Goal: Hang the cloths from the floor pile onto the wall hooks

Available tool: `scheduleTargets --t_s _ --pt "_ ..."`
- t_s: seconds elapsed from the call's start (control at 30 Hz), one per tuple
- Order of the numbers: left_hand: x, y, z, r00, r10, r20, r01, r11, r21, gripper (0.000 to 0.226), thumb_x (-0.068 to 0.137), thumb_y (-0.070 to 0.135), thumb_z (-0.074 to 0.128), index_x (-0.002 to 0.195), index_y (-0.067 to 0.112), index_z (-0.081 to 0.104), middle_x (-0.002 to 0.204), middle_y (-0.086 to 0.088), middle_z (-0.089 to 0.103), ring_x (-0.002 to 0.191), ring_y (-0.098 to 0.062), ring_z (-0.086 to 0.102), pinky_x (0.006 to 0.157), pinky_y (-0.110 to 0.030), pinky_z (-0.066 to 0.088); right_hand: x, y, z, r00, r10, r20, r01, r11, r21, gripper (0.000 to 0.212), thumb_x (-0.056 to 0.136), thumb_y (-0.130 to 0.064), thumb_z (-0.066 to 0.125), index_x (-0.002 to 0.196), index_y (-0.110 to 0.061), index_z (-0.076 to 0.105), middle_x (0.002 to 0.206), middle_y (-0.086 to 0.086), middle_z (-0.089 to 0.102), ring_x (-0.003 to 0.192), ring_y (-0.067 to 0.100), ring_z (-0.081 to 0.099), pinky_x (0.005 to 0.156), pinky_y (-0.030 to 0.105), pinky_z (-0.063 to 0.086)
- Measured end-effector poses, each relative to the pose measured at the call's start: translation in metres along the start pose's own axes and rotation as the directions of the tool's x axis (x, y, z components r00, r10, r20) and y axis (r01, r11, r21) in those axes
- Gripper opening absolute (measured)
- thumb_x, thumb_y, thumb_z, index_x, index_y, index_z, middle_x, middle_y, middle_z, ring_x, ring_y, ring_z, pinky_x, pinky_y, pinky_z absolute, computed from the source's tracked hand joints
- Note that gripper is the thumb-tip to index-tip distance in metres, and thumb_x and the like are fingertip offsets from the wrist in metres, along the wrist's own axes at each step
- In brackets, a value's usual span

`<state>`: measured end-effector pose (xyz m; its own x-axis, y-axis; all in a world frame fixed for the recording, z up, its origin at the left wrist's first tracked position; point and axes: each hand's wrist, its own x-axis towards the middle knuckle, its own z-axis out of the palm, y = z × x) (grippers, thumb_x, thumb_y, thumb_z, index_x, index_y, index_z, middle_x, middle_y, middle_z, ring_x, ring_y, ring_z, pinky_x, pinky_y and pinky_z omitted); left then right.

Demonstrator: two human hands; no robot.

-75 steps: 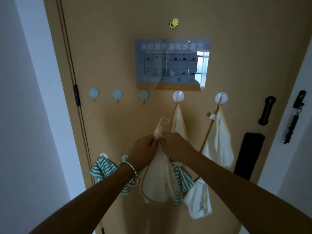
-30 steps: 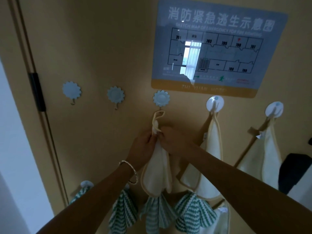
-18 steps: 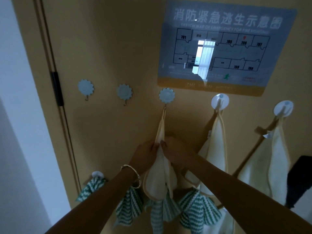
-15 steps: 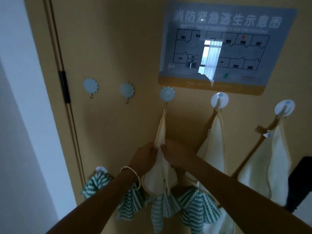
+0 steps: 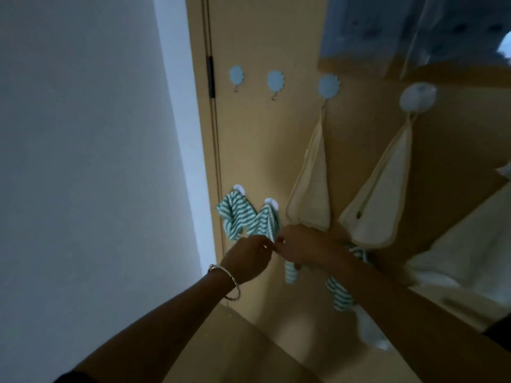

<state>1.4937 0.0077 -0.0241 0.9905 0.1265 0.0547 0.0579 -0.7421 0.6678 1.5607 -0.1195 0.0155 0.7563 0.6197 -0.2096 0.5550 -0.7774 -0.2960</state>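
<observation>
Released cream cloth (image 5: 309, 194) hangs; left hand (image 5: 247, 259), right hand (image 5: 305, 247) lowered, grip unclear.

Soft cream cloth (image 5: 312, 194), striped knit cloth (image 5: 237, 214), matt door (image 5: 260, 150), glossy sign (image 5: 387, 26), metal bracelet (image 5: 231, 277)

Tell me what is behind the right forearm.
Parts of green-and-white striped cloths peek out below the right forearm against the tan door; their hooks and tops are covered.

Cloth (image 5: 311, 189) on hook (image 5: 328, 85), second cloth (image 5: 378, 194) right, lower cloth (image 5: 235, 214) below left
</observation>
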Motion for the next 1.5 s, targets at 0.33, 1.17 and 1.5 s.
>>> scheduleTargets --t_s 0.33,1.17,1.5 --pt "-0.160 -0.050 -0.050 0.926 -0.332 -0.177 0.341 0.940 0.022 0.028 0.094 0.011 0.044 0.113 0.011 0.065 0.106 -0.008 0.069 0.092 -0.020 0.065 0.081 -0.026 0.050 -0.045 -0.132 0.068 0.918 -0.311 0.246 0.316 0.948 0.020 0.031 0.098 -0.027 0.042 0.104 -0.006 0.064 0.079 0.012 0.070 0.060 0.018 0.069 0.059 0.023 0.051" --pt "-0.866 -0.189 -0.241 0.090 -0.773 -0.629 0.741 0.473 -0.476 0.024 0.093 0.015 0.044 0.096 0.018 0.068 0.089 0.005 0.069 0.074 -0.005 0.062 0.057 -0.010 0.039 -0.418 -0.747 0.302 0.163 -0.839 0.520 0.984 0.104 -0.142 0.028 0.097 -0.026 0.040 0.112 -0.015 0.061 0.101 0.006 0.066 0.075 0.018 0.066 0.061 0.028 0.049" --pt "-1.046 -0.181 -0.214 -0.390 -0.729 -0.562 0.693 0.169 -0.701 0.021 0.087 0.011 0.048 0.087 0.019 0.067 0.073 0.010 0.065 0.069 -0.012 0.063 0.071 -0.031 0.052 -0.563 -0.862 0.412 -0.267 -0.725 0.635 0.944 -0.330 0.021 0.029 0.097 -0.027 0.040 0.107 -0.011 0.062 0.096 0.007 0.066 0.074 0.019 0.063 0.066 0.029 0.049"
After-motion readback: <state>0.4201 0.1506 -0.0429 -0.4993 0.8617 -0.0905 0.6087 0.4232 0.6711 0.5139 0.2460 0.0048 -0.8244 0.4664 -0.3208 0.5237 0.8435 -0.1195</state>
